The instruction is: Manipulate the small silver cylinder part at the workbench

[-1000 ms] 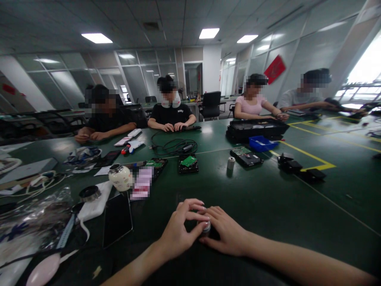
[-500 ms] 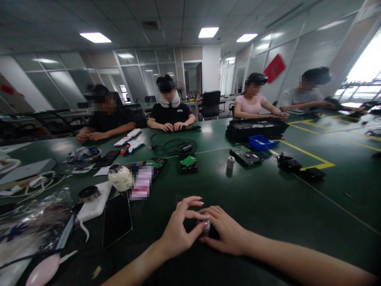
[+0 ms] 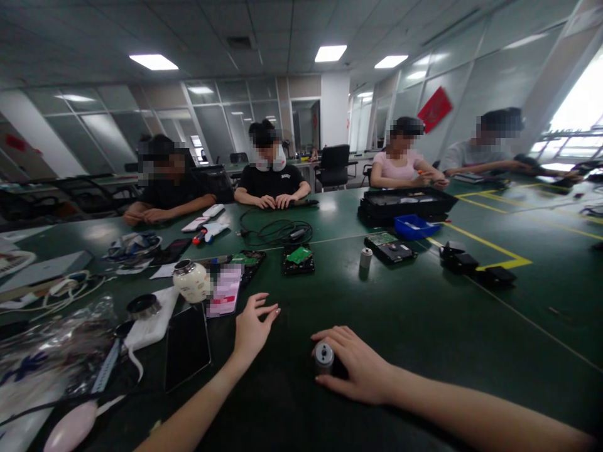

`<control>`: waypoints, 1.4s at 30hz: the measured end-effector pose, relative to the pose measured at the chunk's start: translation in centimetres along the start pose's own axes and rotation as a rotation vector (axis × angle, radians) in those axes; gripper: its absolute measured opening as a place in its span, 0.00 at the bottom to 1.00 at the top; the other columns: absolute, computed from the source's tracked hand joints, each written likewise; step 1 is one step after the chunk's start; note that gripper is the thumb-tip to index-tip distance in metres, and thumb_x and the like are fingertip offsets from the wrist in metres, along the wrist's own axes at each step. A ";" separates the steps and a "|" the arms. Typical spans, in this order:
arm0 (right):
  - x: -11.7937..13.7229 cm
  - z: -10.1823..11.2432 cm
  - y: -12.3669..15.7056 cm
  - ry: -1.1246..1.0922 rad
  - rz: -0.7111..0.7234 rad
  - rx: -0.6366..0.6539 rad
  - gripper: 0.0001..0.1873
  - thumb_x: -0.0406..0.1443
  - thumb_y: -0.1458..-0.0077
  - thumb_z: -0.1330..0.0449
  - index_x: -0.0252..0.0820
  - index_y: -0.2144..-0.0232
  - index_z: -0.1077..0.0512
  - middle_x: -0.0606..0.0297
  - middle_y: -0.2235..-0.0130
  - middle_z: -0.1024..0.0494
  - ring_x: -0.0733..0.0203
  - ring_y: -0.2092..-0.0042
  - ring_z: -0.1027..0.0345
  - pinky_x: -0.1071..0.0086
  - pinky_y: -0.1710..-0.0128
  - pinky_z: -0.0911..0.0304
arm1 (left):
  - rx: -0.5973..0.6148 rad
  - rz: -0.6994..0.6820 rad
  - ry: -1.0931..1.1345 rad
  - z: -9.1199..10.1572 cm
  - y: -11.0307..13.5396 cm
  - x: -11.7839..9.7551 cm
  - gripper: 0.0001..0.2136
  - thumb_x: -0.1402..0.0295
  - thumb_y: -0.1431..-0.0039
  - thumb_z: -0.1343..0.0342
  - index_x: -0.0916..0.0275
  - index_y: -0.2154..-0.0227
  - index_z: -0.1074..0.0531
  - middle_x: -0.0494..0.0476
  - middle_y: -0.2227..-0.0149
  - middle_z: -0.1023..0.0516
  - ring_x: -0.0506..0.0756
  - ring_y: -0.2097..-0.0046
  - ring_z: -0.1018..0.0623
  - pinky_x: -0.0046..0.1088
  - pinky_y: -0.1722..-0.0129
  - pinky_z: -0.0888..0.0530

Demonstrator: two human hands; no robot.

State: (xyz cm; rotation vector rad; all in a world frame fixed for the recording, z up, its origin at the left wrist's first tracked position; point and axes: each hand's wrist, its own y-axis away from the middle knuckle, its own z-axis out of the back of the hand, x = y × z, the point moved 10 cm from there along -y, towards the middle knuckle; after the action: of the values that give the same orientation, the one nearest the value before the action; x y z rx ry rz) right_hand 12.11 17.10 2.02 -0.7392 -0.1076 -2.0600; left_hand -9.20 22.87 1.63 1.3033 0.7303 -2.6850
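Steadying metal cylinder [image 3: 324, 365] upright on counter [image 3: 438, 333], pinched inside right grip [image 3: 362, 364], by looks set firmly but with top holes [image 3: 324, 353] left uncovered; cannot tell if pinching anything with left grip [image 3: 253, 329], apart leftward.

You are facing a green table [image 3: 424, 333], and yellow marking lines [image 3: 506, 261] are crossing its right side. Beyond it, a black office chair [image 3: 333, 164] is standing before a white column [image 3: 335, 107], while framed glass partitions [image 3: 257, 100] are lining the far side. To your right, a red diamond-shaped wall hanging [image 3: 434, 109] is showing, and a window [image 3: 586, 81] is glaring white. Above you, 3 rectangular ceiling lights [image 3: 330, 53] are glowing in a grey panelled ceiling [image 3: 282, 25], and a vent [image 3: 240, 43] is sitting between the left 2.
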 end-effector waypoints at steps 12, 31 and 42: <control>-0.1 -0.1 0.0 0.003 0.008 -0.011 0.21 0.44 0.45 0.39 0.41 0.52 0.32 0.55 0.45 0.30 0.49 0.46 0.37 0.55 0.44 0.45 | -0.002 -0.036 -0.035 0.0 0.8 -2.7 0.04 0.65 0.46 0.38 0.60 0.70 0.23 0.60 0.50 0.23 0.60 0.55 0.20 0.42 0.50 0.29; 0.0 -0.2 0.1 0.020 0.055 -0.075 0.21 0.43 0.46 0.38 0.39 0.52 0.32 0.56 0.50 0.28 0.51 0.50 0.36 0.57 0.48 0.43 | 0.397 -0.280 0.168 -3.4 6.3 -11.8 0.06 0.72 0.48 0.35 0.55 0.67 0.19 0.59 0.49 0.27 0.60 0.52 0.24 0.44 0.48 0.28; -0.1 -0.4 0.1 0.037 0.070 -0.067 0.24 0.43 0.46 0.38 0.40 0.49 0.34 0.55 0.48 0.29 0.50 0.48 0.37 0.55 0.47 0.44 | 0.478 -0.283 0.235 -3.8 6.4 -11.8 0.04 0.70 0.47 0.35 0.57 0.67 0.19 0.60 0.46 0.29 0.58 0.53 0.23 0.41 0.48 0.28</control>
State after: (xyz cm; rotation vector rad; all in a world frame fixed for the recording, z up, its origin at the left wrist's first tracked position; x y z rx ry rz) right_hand 12.02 17.01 1.65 -0.7356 0.0081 -2.0180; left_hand 2.81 17.24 6.10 1.7613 0.3088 -3.0986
